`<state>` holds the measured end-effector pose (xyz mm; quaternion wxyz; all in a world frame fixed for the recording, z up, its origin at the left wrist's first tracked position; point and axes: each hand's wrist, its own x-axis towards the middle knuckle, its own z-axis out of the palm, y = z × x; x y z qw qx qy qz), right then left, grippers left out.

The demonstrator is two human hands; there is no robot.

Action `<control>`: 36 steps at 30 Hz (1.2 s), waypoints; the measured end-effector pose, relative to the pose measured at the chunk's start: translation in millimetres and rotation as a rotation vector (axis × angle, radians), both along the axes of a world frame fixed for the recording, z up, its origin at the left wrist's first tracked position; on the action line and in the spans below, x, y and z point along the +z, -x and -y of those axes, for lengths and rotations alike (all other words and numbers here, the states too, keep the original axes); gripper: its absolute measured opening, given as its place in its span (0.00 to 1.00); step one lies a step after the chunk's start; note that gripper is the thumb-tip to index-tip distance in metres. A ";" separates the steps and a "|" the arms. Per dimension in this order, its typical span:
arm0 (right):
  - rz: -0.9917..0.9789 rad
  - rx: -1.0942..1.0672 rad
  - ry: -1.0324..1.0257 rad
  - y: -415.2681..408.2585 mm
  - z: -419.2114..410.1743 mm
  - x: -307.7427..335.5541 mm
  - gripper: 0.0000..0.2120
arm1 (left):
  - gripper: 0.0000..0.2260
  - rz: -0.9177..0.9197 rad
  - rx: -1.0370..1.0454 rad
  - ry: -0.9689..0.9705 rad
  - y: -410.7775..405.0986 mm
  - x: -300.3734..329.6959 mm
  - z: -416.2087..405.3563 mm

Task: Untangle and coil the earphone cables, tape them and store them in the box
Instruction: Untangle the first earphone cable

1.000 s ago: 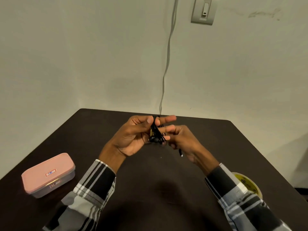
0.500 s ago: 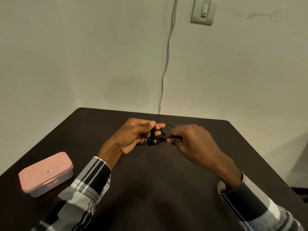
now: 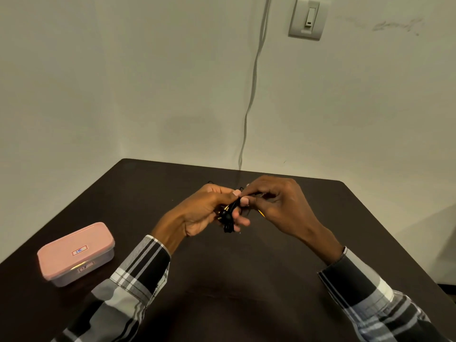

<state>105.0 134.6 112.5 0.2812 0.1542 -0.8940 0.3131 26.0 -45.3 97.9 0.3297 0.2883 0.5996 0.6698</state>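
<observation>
Coiling is under way: the left hand [image 3: 197, 213] grips the bunched thin black earphone cable [image 3: 228, 215] above the dark brown table [image 3: 246, 280], right of the lidded pink plastic box [image 3: 76, 253]. The right hand [image 3: 278, 206] pinches a strand beside it. Next comes taping, I judge; no tape shows.

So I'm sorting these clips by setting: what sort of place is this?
Probably an ordinary room in a home or small office, not a workshop: a dark table pushed into the corner of plain painted walls, a wall switch with a cable running down beside it, and a pink box on the table.
</observation>
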 end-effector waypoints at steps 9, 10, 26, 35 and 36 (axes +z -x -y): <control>0.195 0.065 0.327 1.2 -0.6 -7.1 0.02 | 0.14 0.007 -0.055 0.033 -7.6 -6.0 -7.7; 0.199 0.048 0.364 0.9 0.4 -7.7 0.02 | 0.14 0.009 -0.047 0.024 -8.8 -6.8 -9.2; 0.719 0.124 1.165 -1.9 -0.4 -18.6 0.14 | 0.18 -0.336 0.175 -0.064 -23.6 -17.7 -19.8; 0.575 -0.035 0.968 -11.0 7.7 -20.4 0.13 | 0.17 -0.310 0.365 -0.048 -24.3 -21.3 -27.2; 0.562 -0.048 0.928 -12.2 9.3 -19.4 0.16 | 0.17 -0.326 0.396 -0.031 -24.4 -22.0 -27.7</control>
